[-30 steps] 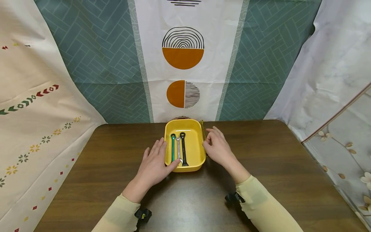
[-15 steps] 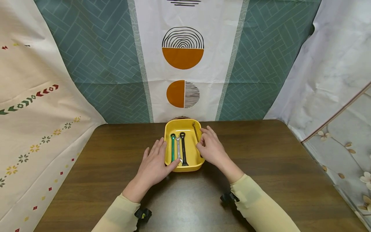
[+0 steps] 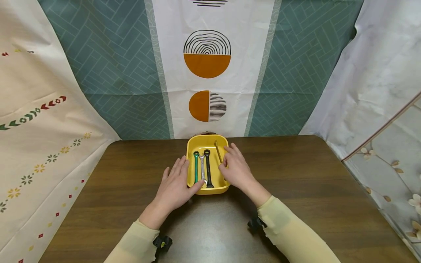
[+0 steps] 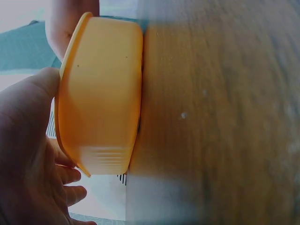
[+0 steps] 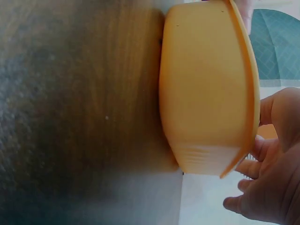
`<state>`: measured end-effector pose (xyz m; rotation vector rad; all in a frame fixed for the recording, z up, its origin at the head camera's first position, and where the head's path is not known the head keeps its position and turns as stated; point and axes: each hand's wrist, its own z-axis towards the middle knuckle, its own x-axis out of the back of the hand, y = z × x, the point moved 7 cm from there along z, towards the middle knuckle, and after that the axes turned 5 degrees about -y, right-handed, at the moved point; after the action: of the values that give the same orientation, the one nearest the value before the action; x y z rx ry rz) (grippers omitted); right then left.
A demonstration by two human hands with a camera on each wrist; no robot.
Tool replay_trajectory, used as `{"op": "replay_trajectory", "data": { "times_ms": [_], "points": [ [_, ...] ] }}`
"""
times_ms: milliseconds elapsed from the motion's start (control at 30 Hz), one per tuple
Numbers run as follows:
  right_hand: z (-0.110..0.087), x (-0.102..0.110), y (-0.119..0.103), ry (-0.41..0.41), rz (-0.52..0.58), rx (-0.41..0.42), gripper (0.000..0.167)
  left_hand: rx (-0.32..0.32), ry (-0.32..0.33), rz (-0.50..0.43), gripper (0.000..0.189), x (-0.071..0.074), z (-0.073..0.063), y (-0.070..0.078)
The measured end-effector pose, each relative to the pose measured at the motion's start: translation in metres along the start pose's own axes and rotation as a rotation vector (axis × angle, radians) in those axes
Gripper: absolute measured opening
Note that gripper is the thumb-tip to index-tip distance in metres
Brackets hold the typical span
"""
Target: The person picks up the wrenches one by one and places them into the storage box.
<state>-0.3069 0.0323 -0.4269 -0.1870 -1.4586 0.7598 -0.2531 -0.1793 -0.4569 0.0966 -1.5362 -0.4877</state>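
Note:
A yellow plastic tray [image 3: 210, 191] sits near the table's far edge. Inside it, side by side on the left, lie a green wrench [image 3: 196, 166], a silver wrench [image 3: 202, 168] and a black wrench [image 3: 208, 170]. My left hand [image 3: 175, 186] rests along the tray's left rim with fingers extended, its thumb across the near corner. My right hand [image 3: 237, 168] pinches a gold-coloured wrench [image 3: 217, 148], which slants over the tray's right side; the hand covers its lower part. Both wrist views show the tray's outer wall [image 4: 103, 89], and the right hand [image 5: 281, 154] at the rim.
The tray stands on a dark brown wooden table [image 3: 131, 164]. Behind it hangs a green and white patterned cloth [image 3: 210, 84], with a cream cloth [image 3: 49, 146] on the left and a floral white one [image 3: 378, 109] on the right.
My right hand has moved left with the gold-coloured wrench, from outside the tray's right rim to over its inside. The left hand and the other wrenches stay in place.

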Motion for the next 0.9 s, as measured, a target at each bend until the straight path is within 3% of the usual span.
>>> {"op": "replay_trajectory", "data": {
  "times_ms": [500, 900],
  "points": [
    [0.001, -0.013, -0.006, -0.038, -0.080, 0.017, 0.026, 0.007, 0.000, 0.006, 0.106, 0.000, 0.000, -0.001],
    [0.007, -0.022, -0.006, -0.052, -0.185, -0.024, 0.027, -0.005, 0.004, 0.010, 0.106, 0.000, 0.001, 0.000]
  ]
}}
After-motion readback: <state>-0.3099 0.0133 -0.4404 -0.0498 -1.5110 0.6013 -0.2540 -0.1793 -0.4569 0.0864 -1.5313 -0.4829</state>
